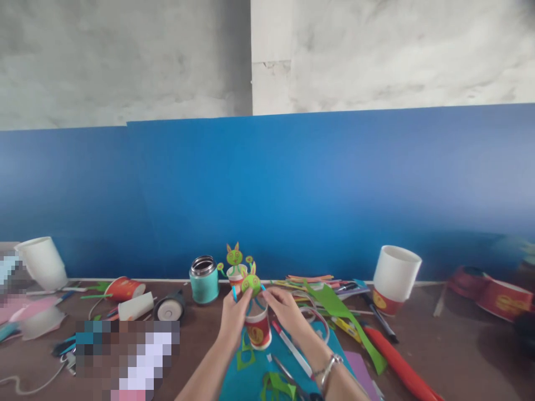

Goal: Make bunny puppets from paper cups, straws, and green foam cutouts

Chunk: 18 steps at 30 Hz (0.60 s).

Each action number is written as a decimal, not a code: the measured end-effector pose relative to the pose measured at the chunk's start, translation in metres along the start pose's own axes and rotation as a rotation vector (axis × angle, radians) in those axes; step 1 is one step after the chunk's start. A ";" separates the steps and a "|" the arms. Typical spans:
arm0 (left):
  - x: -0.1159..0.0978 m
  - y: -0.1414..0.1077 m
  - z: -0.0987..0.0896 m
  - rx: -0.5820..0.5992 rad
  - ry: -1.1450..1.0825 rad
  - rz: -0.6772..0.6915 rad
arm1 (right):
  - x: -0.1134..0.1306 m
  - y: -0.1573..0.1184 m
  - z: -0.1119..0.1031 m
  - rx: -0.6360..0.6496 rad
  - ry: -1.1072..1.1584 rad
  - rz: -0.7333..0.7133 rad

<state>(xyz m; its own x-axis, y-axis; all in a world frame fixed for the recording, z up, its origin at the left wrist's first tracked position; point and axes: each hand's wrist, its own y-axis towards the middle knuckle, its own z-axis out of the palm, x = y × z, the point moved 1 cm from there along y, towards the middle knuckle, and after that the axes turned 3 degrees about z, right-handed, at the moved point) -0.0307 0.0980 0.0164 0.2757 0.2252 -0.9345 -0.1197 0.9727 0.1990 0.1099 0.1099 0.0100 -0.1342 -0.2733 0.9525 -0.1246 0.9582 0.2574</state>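
Observation:
A red and white paper cup (258, 329) stands upright between my hands, with a green paper animal face (251, 284) with pointed ears above its rim. My left hand (233, 314) is closed at the left, its thumb against the face and a thin blue strip (234, 293) rising from its fingers. On the other side, my right hand (284, 306) pinches another blue strip end (263, 288) beside the face. Behind stands a similar cup figure with a green cat face (234, 256) and round paws. Blue paper (234, 384) lies under the front cup.
Scissors (288, 373), a white marker (295, 351) and green paper scraps (278, 384) lie close to my forearms. To the left are a turquoise jar (204, 284) and tipped cups; rightward, a white cup (395, 278), green strips (346, 317) and a red pouch-like thing (397, 362). A blue partition (313, 195) rises behind.

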 end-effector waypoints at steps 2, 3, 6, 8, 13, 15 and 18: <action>0.001 0.017 -0.002 0.035 0.037 -0.005 | -0.003 0.007 -0.001 -0.020 0.014 0.008; 0.002 0.025 -0.004 0.050 0.038 -0.013 | -0.004 0.010 -0.001 -0.029 0.019 0.015; 0.004 0.042 -0.007 0.090 0.029 -0.026 | -0.008 0.012 -0.002 -0.013 0.022 0.039; 0.007 0.046 -0.010 0.110 0.021 -0.016 | -0.013 0.008 0.000 0.027 0.018 0.049; 0.025 0.037 -0.023 0.047 0.030 0.025 | -0.029 0.001 0.016 -0.012 -0.029 0.076; 0.035 0.031 -0.030 -0.013 0.055 0.021 | -0.034 0.003 0.022 -0.056 -0.048 0.081; 0.048 0.023 -0.038 -0.069 0.100 0.007 | -0.040 0.006 0.029 -0.091 -0.062 0.076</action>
<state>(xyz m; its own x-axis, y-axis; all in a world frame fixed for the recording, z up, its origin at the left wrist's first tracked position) -0.0566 0.1289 -0.0355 0.1789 0.2222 -0.9584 -0.1873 0.9640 0.1885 0.0860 0.1244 -0.0310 -0.2010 -0.2017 0.9586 -0.0228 0.9793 0.2012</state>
